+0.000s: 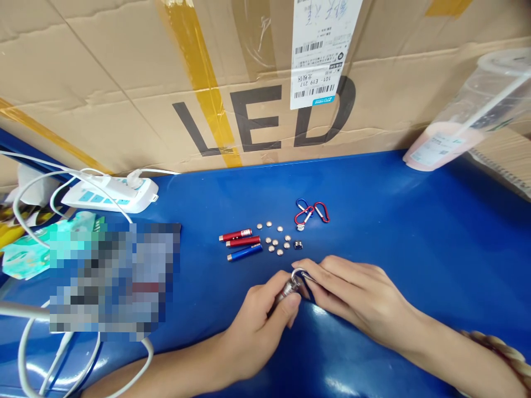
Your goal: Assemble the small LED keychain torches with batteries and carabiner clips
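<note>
1. Gripping the silver tube (289, 288) firmly, the left hand (262, 320) steadies it above the table (373, 215).
2. The right hand (365, 290) pinches the metal clip (298, 270) at its end.
3. Keeping the tube still should aid control.

On the desk (373, 204), three tubes (243, 242) are lying side by side, with button cells (269, 240) spreading to their right. Carabiners (327, 213) are resting behind and to the right of these. In front, a hooked tube (290, 287) is sitting between the left hand (259, 326) and right hand (365, 290). Behind everything, a cardboard box (136, 83) is standing, a power strip (147, 193) lying before its left part, a cup (440, 145) standing right.
</note>
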`<state>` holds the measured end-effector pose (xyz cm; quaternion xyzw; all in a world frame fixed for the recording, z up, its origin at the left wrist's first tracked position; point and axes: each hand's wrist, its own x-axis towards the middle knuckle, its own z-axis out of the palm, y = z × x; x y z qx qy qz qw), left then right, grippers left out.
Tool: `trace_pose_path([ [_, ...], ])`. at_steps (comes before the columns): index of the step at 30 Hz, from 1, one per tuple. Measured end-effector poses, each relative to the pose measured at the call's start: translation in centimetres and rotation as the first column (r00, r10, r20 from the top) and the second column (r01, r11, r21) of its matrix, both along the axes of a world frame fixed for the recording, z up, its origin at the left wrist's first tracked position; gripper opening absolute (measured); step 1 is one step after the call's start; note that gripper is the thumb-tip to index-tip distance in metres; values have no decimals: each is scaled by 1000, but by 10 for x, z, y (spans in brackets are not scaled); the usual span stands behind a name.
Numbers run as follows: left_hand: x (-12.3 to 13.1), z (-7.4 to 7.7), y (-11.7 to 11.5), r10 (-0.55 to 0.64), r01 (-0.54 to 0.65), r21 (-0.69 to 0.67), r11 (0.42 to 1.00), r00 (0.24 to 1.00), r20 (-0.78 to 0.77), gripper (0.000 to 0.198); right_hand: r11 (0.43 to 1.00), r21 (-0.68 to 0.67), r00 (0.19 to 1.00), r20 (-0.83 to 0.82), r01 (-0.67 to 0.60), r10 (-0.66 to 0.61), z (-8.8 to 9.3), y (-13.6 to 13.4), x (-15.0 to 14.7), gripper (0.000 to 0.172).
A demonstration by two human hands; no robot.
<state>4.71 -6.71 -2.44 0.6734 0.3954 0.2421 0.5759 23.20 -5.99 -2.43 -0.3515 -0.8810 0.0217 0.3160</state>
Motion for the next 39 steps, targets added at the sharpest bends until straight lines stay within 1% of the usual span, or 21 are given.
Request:
trace_pose_path([
  [2,0,1,1,38,-38,-9,999,999,-11,28,1000,-17,1000,11,6,-6,-1,1,1,21],
  [4,-1,2,2,63,-63,-3,998,998,-27,24,999,-30,1000,15,12,-12,-2,2,2,22],
  [7,-2,3,6,122,-118,61,991,991,-62,14,999,-27,999,23,29,-29,-3,3,4,26],
  [10,-5,2,12,160,-140,200,970,983,-89,17,997,-47,998,28,63,-62,-4,4,4,31],
  [13,-8,4,20,183,-116,355,927,970,-160,19,994,-76,997,-3,76,-77,-4,4,4,33],
  [17,-10,16,33,236,-72,476,877,926,-294,18,988,-116,994,-42,98,-104,-1,3,3,34],
  [19,-10,24,43,304,-37,550,834,863,-404,19,982,-159,991,-69,103,-115,2,2,4,35],
  [20,-11,27,48,346,-3,588,809,811,-471,20,979,-176,989,-84,102,-118,2,2,4,35],
  [21,-11,29,54,396,48,638,769,747,-534,21,977,-190,988,-96,100,-120,3,2,4,34],
  [22,-11,30,61,454,126,672,729,647,-613,21,975,-202,987,-105,98,-121,3,2,4,33],
  [23,-11,30,68,501,222,676,703,521,-691,22,972,-213,987,-111,94,-119,3,2,4,33],
  [24,-12,29,75,519,242,670,702,471,-713,22,971,-225,987,-116,87,-115,3,2,4,32],
  [27,-16,22,96,541,258,657,708,401,-740,20,963,-262,987,-128,60,-97,2,1,3,31],
  [30,-22,17,110,578,260,674,691,361,-732,21,956,-291,987,-136,47,-89,2,0,1,29],
  [33,-26,19,110,634,246,719,651,345,-692,28,944,-325,986,-133,48,-96,2,-2,-1,28],
  [35,-26,23,100,649,247,745,620,372,-663,32,940,-336,985,-137,53,-104,0,-3,-2,28],
  [36,-26,24,93,642,257,755,604,405,-651,31,939,-340,984,-140,53,-107,-1,-3,-2,27],
  [38,-24,24,75,602,271,806,526,550,-578,24,938,-344,982,-155,49,-108,-3,-3,-3,26],
  [39,-23,23,66,580,278,820,500,596,-556,23,937,-346,980,-163,49,-111,-4,-3,-3,25],
])
